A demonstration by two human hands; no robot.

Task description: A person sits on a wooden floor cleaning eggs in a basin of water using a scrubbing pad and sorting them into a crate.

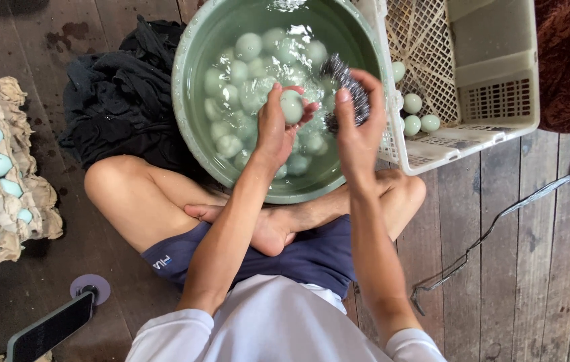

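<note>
Top: white shirt (268,325), short sleeves ending above the elbows, loose and plain.
Shorts: dark navy shorts (312,258), a small white logo on the left leg hem.
Arms: bare from the sleeves down; no watch, no rings, no gloves.
Legs and feet: bare, no shoes or socks.

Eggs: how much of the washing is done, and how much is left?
Done: three eggs lie in the crate. In hand: the left hand holds an egg, the right hand a scourer. Left: many in the basin, more in trays.
</note>
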